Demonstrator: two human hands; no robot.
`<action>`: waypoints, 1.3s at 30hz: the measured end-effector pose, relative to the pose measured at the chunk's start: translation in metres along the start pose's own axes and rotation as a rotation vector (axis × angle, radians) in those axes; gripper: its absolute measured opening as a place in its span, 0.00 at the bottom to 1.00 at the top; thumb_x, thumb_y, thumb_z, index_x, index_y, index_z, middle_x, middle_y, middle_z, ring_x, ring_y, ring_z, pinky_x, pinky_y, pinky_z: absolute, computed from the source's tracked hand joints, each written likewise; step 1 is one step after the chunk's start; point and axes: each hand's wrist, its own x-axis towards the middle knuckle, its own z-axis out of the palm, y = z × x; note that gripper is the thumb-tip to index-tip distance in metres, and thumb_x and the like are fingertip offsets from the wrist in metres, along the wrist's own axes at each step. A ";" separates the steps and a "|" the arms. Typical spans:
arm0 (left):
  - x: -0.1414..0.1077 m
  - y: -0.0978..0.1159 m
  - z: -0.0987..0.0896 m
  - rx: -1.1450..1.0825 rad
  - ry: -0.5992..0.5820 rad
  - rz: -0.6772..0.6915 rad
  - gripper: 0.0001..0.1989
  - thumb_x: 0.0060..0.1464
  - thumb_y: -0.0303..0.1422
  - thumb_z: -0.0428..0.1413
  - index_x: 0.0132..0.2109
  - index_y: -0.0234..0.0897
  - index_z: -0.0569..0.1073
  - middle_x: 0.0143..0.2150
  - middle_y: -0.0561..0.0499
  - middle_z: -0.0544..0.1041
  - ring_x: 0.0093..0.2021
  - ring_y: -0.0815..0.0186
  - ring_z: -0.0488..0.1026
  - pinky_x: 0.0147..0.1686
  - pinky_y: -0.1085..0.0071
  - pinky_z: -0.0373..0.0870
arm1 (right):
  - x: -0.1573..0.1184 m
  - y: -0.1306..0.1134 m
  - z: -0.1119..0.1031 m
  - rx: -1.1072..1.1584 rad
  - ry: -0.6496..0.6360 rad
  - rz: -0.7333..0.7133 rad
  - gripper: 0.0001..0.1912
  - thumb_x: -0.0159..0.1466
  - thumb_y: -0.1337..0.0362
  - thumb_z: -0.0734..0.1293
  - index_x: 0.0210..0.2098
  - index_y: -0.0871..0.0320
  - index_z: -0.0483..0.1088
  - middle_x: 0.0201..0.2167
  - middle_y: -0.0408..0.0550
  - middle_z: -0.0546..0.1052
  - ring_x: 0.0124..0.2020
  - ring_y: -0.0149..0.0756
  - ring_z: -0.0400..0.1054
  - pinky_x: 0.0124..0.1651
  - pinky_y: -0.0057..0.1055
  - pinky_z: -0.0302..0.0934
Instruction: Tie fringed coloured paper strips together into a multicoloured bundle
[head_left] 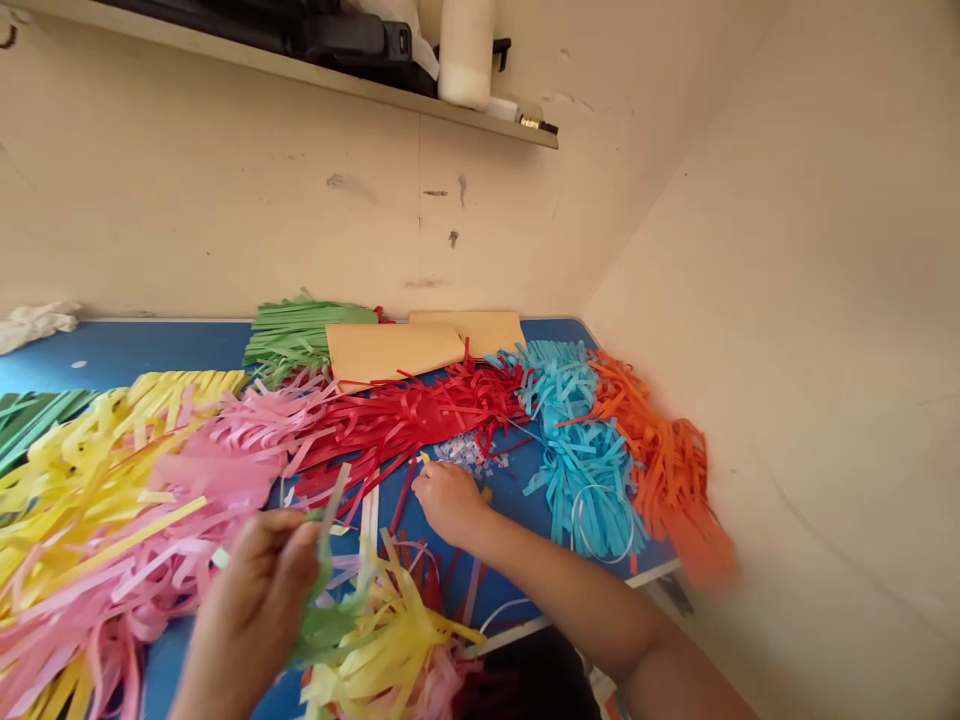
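Note:
My left hand (259, 590) is closed on a strip of green fringed paper (326, 620), pinched between thumb and fingers. The green fringe hangs beside a bunch of yellow paper fringe (375, 650) at the table's front edge. Farther off, my right hand (450, 500) reaches over the blue table (510, 590) with its fingers pressed together. A small yellow bit (425, 457) shows at those fingertips; whether they grip it I cannot tell. Right beside them lies a heap of tiny pale cut pieces (465, 453).
Fringed paper in red (420, 405), pink (225, 470), yellow (90, 460), light blue (577, 440), orange (667, 460) and green (300, 335) covers much of the table. Brown card sheets (394, 352) lie at the back. A shelf (300, 75) with a white bottle (466, 55) hangs above.

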 end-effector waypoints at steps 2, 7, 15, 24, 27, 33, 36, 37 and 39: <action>0.005 0.005 0.017 0.028 -0.042 -0.028 0.14 0.59 0.46 0.51 0.34 0.42 0.69 0.20 0.58 0.69 0.17 0.69 0.67 0.16 0.75 0.65 | -0.005 -0.002 -0.006 0.013 0.006 -0.003 0.08 0.64 0.75 0.65 0.35 0.63 0.77 0.37 0.55 0.78 0.40 0.41 0.73 0.43 0.35 0.66; 0.006 0.016 0.037 -0.047 -0.142 0.002 0.19 0.54 0.52 0.55 0.32 0.41 0.77 0.29 0.52 0.81 0.25 0.66 0.76 0.25 0.74 0.72 | -0.045 0.000 -0.036 0.692 0.232 -0.006 0.05 0.66 0.66 0.68 0.38 0.54 0.77 0.40 0.46 0.78 0.42 0.34 0.74 0.46 0.30 0.68; -0.004 0.049 0.076 -0.161 -0.211 0.105 0.14 0.58 0.44 0.55 0.32 0.41 0.78 0.26 0.54 0.79 0.23 0.68 0.74 0.24 0.76 0.70 | -0.090 -0.017 -0.028 1.608 0.596 0.284 0.07 0.53 0.63 0.77 0.31 0.55 0.78 0.31 0.44 0.79 0.36 0.36 0.73 0.45 0.32 0.66; -0.004 0.061 0.079 -0.069 -0.247 0.276 0.10 0.61 0.36 0.54 0.34 0.41 0.78 0.30 0.54 0.80 0.29 0.71 0.78 0.31 0.80 0.72 | -0.104 -0.008 -0.031 1.471 0.651 0.275 0.05 0.55 0.68 0.75 0.30 0.54 0.76 0.30 0.40 0.80 0.35 0.33 0.72 0.59 0.36 0.56; -0.006 0.060 0.078 0.000 -0.268 0.353 0.11 0.62 0.36 0.52 0.37 0.42 0.79 0.32 0.54 0.81 0.30 0.71 0.79 0.33 0.80 0.72 | -0.107 -0.003 -0.033 1.361 0.554 0.234 0.03 0.57 0.68 0.73 0.32 0.54 0.77 0.32 0.41 0.79 0.37 0.34 0.71 0.55 0.35 0.58; -0.009 0.056 0.078 -0.019 -0.240 0.251 0.10 0.57 0.42 0.58 0.39 0.43 0.78 0.33 0.54 0.83 0.31 0.68 0.81 0.32 0.79 0.75 | -0.109 -0.004 -0.028 1.422 0.571 0.213 0.03 0.59 0.67 0.72 0.33 0.54 0.74 0.31 0.40 0.78 0.34 0.32 0.70 0.50 0.32 0.60; -0.010 0.054 0.075 -0.050 -0.227 0.196 0.08 0.56 0.41 0.59 0.36 0.43 0.78 0.30 0.56 0.83 0.28 0.69 0.80 0.30 0.81 0.75 | -0.110 -0.008 -0.024 1.446 0.579 0.218 0.05 0.57 0.67 0.73 0.33 0.54 0.75 0.31 0.40 0.78 0.35 0.32 0.69 0.45 0.30 0.61; -0.010 0.054 0.074 -0.058 -0.216 0.191 0.08 0.56 0.40 0.59 0.36 0.43 0.78 0.30 0.57 0.83 0.27 0.70 0.80 0.29 0.81 0.74 | -0.110 -0.008 -0.023 1.441 0.560 0.223 0.06 0.57 0.68 0.73 0.34 0.54 0.75 0.32 0.41 0.79 0.35 0.33 0.70 0.44 0.29 0.62; -0.010 0.052 0.074 -0.061 -0.202 0.200 0.07 0.55 0.40 0.59 0.37 0.43 0.78 0.30 0.57 0.83 0.27 0.70 0.80 0.28 0.81 0.74 | -0.110 -0.008 -0.023 1.437 0.521 0.232 0.07 0.57 0.68 0.73 0.35 0.53 0.77 0.33 0.42 0.79 0.36 0.33 0.71 0.43 0.28 0.62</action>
